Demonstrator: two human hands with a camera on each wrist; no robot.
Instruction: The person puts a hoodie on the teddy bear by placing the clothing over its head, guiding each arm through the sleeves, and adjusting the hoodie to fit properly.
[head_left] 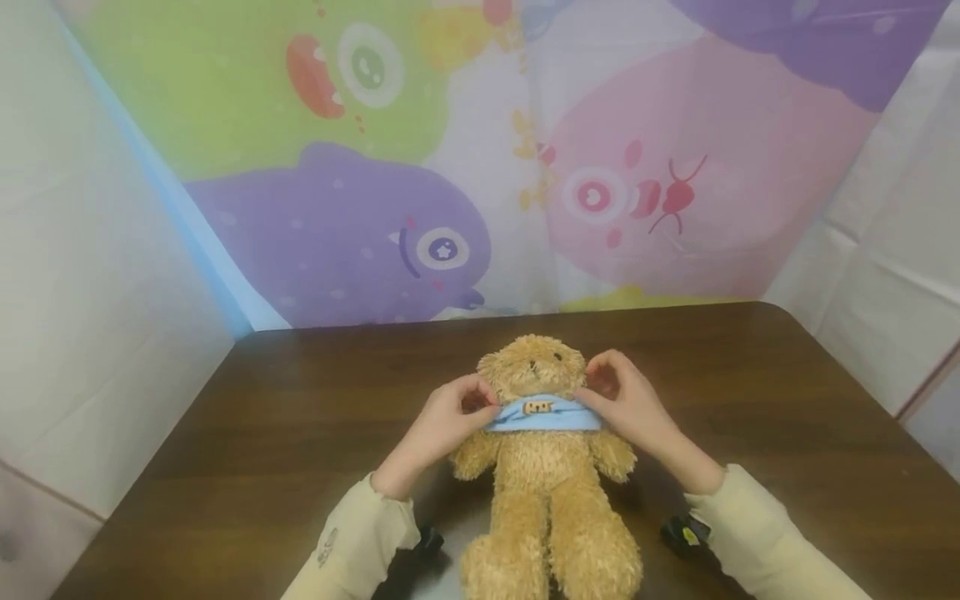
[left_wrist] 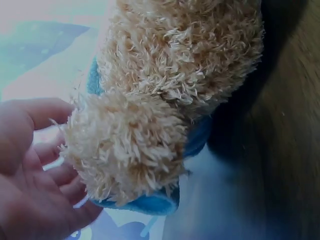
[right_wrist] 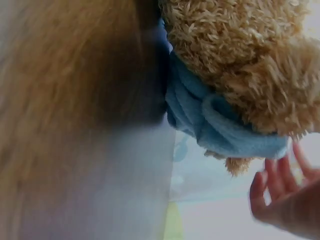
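Note:
A tan plush teddy bear (head_left: 543, 467) lies face up on the table, its legs toward the near edge. Bunched high round its chest and neck is a light blue shirt (head_left: 577, 415) with a small face patch on the front. The left hand (head_left: 446, 417) pinches the shirt's edge at the bear's left-of-view shoulder between thumb and forefinger. On the other side the right hand (head_left: 633, 400) pinches the shirt near the neck, its forefinger close to the ear. Blue cloth (right_wrist: 190, 110) passes behind the bear's arm in the right wrist view. Fingertips are partly hidden in both wrist views.
The dark brown table (head_left: 315, 400) has rounded far corners. Behind it hangs a curtain (head_left: 517, 208) printed with cartoon creatures, with pale sheets (head_left: 112, 250) at the sides. Black wrist straps (head_left: 684, 533) show under the cream sleeves (head_left: 360, 533).

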